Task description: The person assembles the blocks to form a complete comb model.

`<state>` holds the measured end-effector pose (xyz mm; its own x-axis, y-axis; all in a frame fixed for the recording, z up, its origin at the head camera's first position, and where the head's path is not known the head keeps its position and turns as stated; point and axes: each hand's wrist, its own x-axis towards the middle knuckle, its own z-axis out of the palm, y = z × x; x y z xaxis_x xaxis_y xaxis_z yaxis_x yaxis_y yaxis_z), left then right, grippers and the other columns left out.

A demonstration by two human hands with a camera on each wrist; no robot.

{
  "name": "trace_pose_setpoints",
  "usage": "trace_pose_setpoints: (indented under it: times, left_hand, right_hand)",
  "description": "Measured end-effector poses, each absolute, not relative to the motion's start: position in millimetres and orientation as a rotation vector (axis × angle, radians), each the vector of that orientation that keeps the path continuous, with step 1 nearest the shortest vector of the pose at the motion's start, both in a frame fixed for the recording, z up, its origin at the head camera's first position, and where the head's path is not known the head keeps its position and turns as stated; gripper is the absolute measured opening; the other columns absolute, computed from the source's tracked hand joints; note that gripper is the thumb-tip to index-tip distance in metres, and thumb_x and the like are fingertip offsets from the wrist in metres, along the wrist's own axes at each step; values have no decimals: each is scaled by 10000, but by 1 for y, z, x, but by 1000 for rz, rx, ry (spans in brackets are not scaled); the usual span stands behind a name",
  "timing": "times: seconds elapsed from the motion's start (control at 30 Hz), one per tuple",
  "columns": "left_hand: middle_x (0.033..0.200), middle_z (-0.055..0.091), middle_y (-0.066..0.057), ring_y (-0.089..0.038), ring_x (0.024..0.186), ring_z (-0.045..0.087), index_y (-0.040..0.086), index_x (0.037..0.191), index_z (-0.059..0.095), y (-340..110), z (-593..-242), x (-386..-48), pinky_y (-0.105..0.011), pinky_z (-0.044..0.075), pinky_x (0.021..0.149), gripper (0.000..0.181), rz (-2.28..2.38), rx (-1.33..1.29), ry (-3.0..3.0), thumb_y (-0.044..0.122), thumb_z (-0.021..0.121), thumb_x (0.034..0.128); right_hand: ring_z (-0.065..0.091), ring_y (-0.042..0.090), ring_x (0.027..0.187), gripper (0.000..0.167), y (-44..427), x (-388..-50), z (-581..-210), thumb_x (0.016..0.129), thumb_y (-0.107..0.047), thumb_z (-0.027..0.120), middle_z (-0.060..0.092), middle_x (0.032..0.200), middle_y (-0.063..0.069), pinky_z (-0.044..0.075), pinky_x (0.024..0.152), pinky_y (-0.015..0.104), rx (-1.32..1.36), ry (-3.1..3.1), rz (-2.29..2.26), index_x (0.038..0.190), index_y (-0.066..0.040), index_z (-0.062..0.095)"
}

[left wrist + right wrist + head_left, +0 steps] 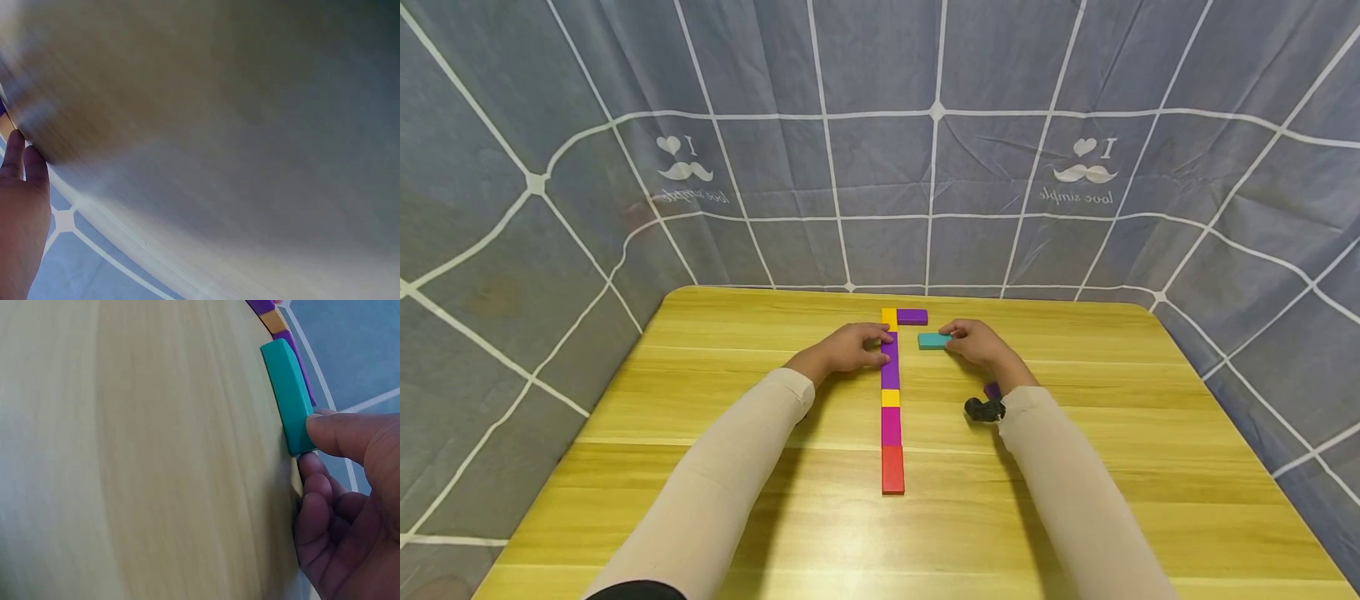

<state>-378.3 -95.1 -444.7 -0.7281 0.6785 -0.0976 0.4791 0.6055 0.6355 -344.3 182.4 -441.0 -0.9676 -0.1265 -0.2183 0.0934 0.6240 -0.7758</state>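
Note:
A teal block (932, 341) is pinched at its right end by my right hand (979, 343), thumb on top in the right wrist view. It lies across, just below a purple block (913, 317) that adjoins the top yellow block (889, 317). My left hand (853, 347) rests its fingertips on the long purple piece (891, 377) of a straight column. Below that piece come a small yellow block (891, 398), a magenta block (891, 427) and a red block (892, 470). In the left wrist view the fingers (36, 167) look nearly straight; what they touch is mostly out of sight.
Another dark purple block (992, 390) lies partly hidden by my right wrist, beside the black wrist camera (982, 409). All the blocks lie on a wooden table (700, 367). A grey curtain (880, 167) with white lines surrounds its back and sides.

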Motion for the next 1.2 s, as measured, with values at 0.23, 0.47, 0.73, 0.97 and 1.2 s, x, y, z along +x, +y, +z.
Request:
trace_pose_setpoints:
  times: [0.23,0.47,0.73,0.97,1.2]
  left_hand:
    - [1527,439,-87,-280,1435,343,85,1336,627,-95,-445,-377,-387,230,1191,436,849,935,2510,264,690,944]
    - [1524,442,-92,-280,1433,345,89,1334,628,-95,-445,-377,-388,231,1191,432,847,934,2514,262,690,944]
    - [1526,439,-87,-275,1434,344,88,1334,628,-96,-446,-377,-383,235,1189,433,858,937,2507,264,691,944]
    - [1526,436,-99,-288,1430,351,83,1336,628,-96,-444,-377,-394,237,1189,435,861,954,2504,253,692,941]
    - [1524,439,-101,-289,1431,350,77,1339,626,-95,-444,-378,-394,235,1189,435,858,956,2499,245,687,943]
  right_hand:
    - [501,378,1220,300,173,-348,-447,989,-92,578,541,1340,250,444,1003,465,-24,2630,-1279,1278,-43,645]
    - [536,351,1128,305,166,-349,-449,974,-83,585,594,1235,235,454,968,451,-82,2692,-1278,1264,-17,652]
    - [533,347,1142,312,160,-351,-452,983,-100,585,597,1230,214,433,1002,470,-52,2698,-1295,1283,-50,654]
    - [549,334,1095,308,156,-350,-455,995,-128,579,618,1185,189,432,995,479,-42,2750,-1277,1287,-76,661]
    - [569,332,1075,308,152,-351,-457,980,-125,599,642,1175,191,444,983,465,-51,2780,-1283,1274,-76,676]
